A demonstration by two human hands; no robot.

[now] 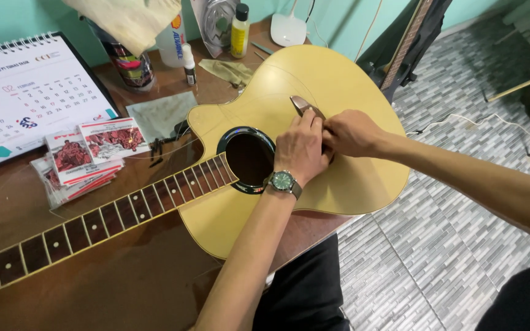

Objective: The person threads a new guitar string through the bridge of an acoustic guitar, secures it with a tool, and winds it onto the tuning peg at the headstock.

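A brown wooden counter (124, 276) carries everything here, and most of it is taken up by a pale yellow acoustic guitar (338, 184) lying face up, its body hanging a little over the counter's edge toward the person and its dark neck (93, 224) running off to the lower left. Laid flat like this, the top stays steady under both hands. No strings show along the neck or across the round sound hole (249, 158).

Both hands meet on the guitar's top just past the sound hole, at the dark bridge (305, 105). The left hand (302, 150) (a green-faced watch (283, 181) on its wrist) is curled with fingertips pressed down at the bridge, apparently pinching something small that I cannot make out. The right hand (351, 132) is closed beside it, touching it, fingers tucked toward the same spot; what it grips is hidden.

To the left of the guitar stands a desk calendar (29, 98), and near it a loose stack of red-and-white flat packets (87, 159). A grey cloth (161, 113) lies between the packets and the guitar. At the back of the counter stand a small yellow bottle (239, 30) and a little white dropper bottle (189, 64).
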